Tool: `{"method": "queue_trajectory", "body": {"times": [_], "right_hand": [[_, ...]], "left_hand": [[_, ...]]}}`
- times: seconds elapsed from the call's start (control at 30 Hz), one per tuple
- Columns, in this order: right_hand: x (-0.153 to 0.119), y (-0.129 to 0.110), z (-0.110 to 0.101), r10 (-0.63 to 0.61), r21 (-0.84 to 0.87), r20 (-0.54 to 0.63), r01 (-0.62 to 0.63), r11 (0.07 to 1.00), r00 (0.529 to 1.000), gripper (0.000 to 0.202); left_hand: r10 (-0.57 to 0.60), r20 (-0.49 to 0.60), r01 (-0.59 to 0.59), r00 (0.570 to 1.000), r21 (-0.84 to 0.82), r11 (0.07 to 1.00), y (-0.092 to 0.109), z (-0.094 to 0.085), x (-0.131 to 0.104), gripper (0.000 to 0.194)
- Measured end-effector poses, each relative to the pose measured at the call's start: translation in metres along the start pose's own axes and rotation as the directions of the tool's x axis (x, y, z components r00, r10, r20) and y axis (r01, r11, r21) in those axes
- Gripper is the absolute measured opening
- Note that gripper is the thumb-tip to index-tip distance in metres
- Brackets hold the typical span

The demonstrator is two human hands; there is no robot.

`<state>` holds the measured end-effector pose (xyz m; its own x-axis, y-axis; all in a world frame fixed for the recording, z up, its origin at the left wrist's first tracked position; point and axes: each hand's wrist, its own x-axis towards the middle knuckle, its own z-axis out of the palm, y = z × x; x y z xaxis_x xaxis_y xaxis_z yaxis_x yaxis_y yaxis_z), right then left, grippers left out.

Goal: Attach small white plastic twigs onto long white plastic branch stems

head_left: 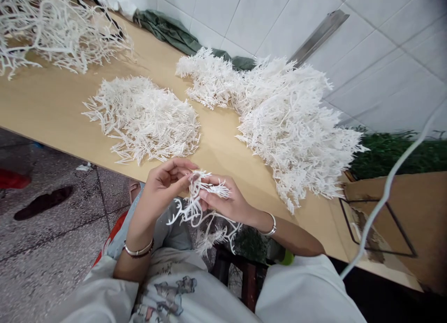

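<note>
My left hand pinches the upper end of a white branching plastic piece at the table's front edge. On its other side, my right hand holds the same piece, its fingers closed round a tuft of fine white tips. Curly white stems and another feathery tuft hang below both hands, over my lap. Beyond my hands, a pile of white feathery sprigs lies on the tan table. A larger pile of white sprigs spreads to the right.
Tangled white stems lie at the far left. Dark green cloth runs along the tiled wall. At the right are a white cable, a black wire frame, a cardboard box and green foliage.
</note>
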<state>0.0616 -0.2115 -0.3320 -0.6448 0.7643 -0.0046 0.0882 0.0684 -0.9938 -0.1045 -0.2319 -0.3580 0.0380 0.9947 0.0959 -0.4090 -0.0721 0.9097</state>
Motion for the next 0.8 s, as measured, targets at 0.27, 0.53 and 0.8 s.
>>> {"method": "queue_trajectory", "body": {"times": [0.27,0.53,0.8], "right_hand": [[0.0,-0.004,0.002,0.106,0.047,-0.018,-0.105,0.993,0.994,0.029],[0.0,-0.002,-0.001,-0.001,-0.042,-0.145,-0.005,0.999,0.989,0.031],[-0.003,-0.003,-0.002,-0.305,-0.399,-0.106,0.24,0.885,0.947,0.029]], "left_hand": [[0.056,-0.039,-0.052,0.998,0.089,0.995,-0.003,0.006,0.0,0.018],[0.283,0.033,-0.283,0.959,0.217,0.934,-0.007,0.0,-0.001,0.044],[0.382,0.13,-0.386,0.915,0.555,0.737,-0.001,0.011,-0.01,0.032]]}}
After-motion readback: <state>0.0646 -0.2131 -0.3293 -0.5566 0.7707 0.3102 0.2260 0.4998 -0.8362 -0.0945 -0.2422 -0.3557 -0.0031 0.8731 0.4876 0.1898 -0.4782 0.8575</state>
